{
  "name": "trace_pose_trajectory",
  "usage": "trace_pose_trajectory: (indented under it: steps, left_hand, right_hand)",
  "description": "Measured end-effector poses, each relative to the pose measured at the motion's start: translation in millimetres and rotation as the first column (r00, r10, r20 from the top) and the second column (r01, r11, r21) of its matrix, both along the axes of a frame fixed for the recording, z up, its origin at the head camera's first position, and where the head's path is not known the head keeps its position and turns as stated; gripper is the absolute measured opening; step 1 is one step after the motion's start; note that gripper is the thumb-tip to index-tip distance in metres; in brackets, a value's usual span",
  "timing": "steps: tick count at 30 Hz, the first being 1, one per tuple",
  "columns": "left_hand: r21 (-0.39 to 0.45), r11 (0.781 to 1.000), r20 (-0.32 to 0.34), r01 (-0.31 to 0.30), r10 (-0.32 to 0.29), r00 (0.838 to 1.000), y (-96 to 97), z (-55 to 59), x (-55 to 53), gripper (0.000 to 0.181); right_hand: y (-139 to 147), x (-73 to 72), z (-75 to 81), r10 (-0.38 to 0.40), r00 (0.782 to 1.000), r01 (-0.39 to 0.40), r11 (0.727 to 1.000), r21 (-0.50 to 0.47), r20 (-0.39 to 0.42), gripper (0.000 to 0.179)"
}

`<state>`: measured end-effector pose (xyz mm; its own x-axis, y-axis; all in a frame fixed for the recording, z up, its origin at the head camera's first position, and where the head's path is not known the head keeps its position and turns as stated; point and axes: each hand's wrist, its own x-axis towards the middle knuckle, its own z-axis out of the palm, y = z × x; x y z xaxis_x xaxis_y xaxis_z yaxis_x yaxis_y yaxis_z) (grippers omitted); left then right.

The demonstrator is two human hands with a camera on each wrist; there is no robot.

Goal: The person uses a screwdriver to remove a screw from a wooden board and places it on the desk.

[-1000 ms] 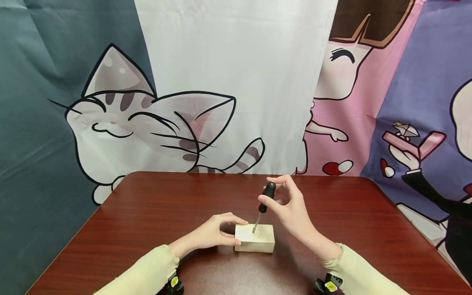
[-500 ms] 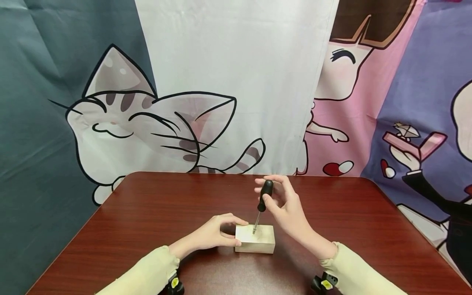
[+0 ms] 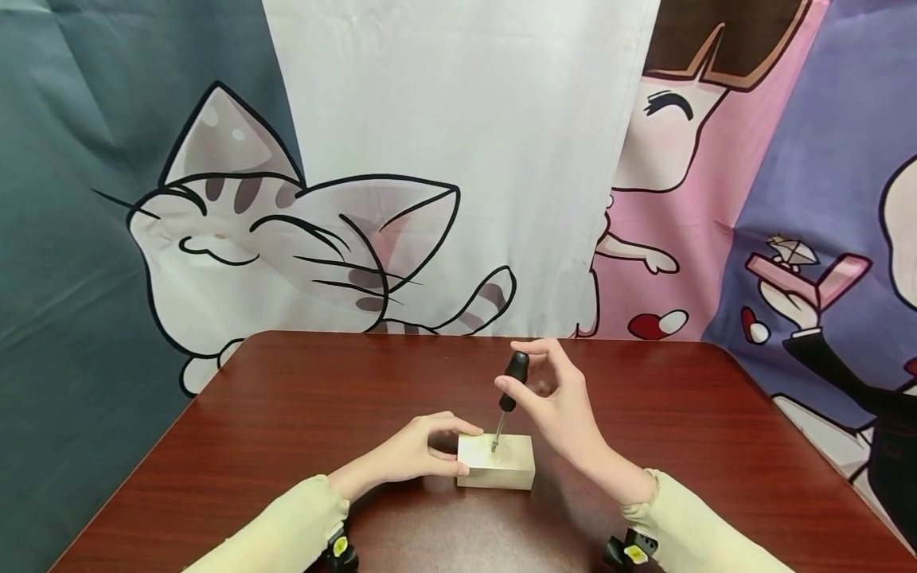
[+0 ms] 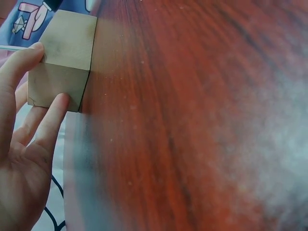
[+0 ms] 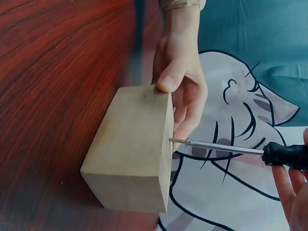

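A pale wooden block (image 3: pixel 510 461) lies on the table, and a screw (image 5: pixel 179 141) stands partly sunk in its top face. My left hand (image 3: pixel 411 454) grips the block's left end, thumb on the near side and fingers at the far side and end. In my right hand (image 3: pixel 566 406), thumb and fingers pinch the black handle of a screwdriver (image 3: pixel 517 374). Its metal shaft slants down, the tip meeting the screw head, as the right wrist view shows. Only the fingertips of the right hand appear in that view.
The reddish-brown wooden table (image 3: pixel 344 382) extends on all sides of the block. Behind it hangs a cloth backdrop (image 3: pixel 458 119) printed with a cat and cartoon figures. Black wrist devices sit under both sleeves.
My right hand has shifted slightly left with the screwdriver, its fingers and thumb changing position on the handle. The left hand and the block have stayed in place.
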<state>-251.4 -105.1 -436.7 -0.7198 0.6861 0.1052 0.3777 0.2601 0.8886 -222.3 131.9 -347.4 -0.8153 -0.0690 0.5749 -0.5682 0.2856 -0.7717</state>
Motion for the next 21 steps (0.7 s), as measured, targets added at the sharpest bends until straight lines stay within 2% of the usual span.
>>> trace_pose_trajectory:
  steps: [6,12,15,17,21]
  left_hand:
    - [-0.007,1.0,-0.006,-0.004,0.004,1.0,0.5,0.3,-0.2,0.045]
    - [0.001,1.0,-0.003,-0.001,0.001,1.0,-0.3,-0.2,-0.3,0.045]
    - [-0.003,1.0,-0.002,-0.007,0.007,1.0,-0.3,-1.4,0.0,0.044]
    - [-0.008,1.0,-0.001,-0.01,0.01,1.0,-0.3,-1.5,0.3,0.044]
    - [-0.027,1.0,-0.023,-0.009,0.008,1.0,0.5,-0.4,-0.5,0.045]
  right_hand:
    - [5.1,-0.9,1.4,0.081,0.996,-0.08,0.996,-0.037,0.035,0.041]
    - [6.7,-4.2,-2.0,0.212,0.977,-0.212,0.977,-0.009,-0.026,0.04]
    - [5.1,-5.1,-4.4,0.246,0.968,-0.246,0.969,-0.006,-0.043,0.041]
    - [3.2,-5.2,-5.4,0.209,0.977,-0.209,0.978,-0.001,-0.042,0.042]
    - [0.1,-4.9,-5.3,0.042,0.999,-0.042,0.999,0.017,-0.01,0.045]
